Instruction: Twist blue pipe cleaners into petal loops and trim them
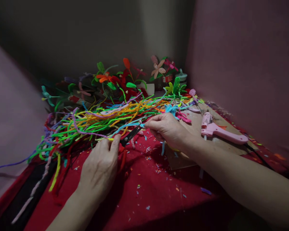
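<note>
My left hand (pixel 100 165) is closed around a pair of small scissors (pixel 131 136), its dark blades pointing up and to the right. A yellow bit shows by the thumb; whether it belongs to the scissors I cannot tell. My right hand (pixel 167 128) pinches a light blue pipe cleaner (pixel 142 125) close to the blade tips. Fingers hide much of that piece. Just behind both hands lies a large heap of pipe cleaners (pixel 115 117) in green, orange, yellow, purple and blue.
A pink glue gun (pixel 221 131) rests on a brown board (pixel 239 142) at the right, its cord trailing off. Pipe-cleaner flowers (pixel 157 68) stand along the back wall. Coloured clippings (pixel 148 149) litter the red cloth (pixel 127 195). A lidded jar (pixel 181 76) is at the back.
</note>
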Motion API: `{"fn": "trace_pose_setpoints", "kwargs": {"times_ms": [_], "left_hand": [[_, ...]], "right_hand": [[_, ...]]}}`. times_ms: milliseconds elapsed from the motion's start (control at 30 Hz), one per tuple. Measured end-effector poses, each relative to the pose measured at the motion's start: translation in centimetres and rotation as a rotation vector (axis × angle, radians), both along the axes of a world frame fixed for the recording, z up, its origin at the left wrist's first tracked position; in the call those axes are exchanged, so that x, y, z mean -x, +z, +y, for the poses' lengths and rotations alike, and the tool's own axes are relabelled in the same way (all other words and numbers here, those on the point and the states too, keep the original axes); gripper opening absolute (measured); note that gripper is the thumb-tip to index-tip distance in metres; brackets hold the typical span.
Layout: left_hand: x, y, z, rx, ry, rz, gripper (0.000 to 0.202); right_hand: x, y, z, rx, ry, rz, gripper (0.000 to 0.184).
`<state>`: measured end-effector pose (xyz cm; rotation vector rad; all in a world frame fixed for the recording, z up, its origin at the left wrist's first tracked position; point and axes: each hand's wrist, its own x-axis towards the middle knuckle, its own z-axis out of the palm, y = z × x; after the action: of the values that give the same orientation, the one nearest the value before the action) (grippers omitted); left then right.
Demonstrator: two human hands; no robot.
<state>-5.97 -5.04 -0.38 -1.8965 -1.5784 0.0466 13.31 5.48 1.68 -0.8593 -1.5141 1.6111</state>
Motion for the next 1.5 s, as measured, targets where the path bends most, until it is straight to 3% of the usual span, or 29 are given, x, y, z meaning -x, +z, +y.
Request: {"fn": "trace_pose_setpoints", "kwargs": {"times_ms": [300, 967, 1500], "left_hand": [[-0.3, -0.9, 0.2, 0.055, -0.018, -0.076, 0.042], [-1.5, -1.2, -0.2, -0.026, 0.049, 0.11, 0.038], [-2.4, -1.1, 0.1, 0.093, 0.066, 0.034, 0.04]], "right_hand": [[0.2, -0.6, 0.1, -0.018, 0.027, 0.003, 0.027], [0.6, -0.6, -0.4, -0.035, -0.068, -0.056, 0.021], [0.6, -0.6, -0.7, -0.288, -0.132, -0.185, 0.018]]}}
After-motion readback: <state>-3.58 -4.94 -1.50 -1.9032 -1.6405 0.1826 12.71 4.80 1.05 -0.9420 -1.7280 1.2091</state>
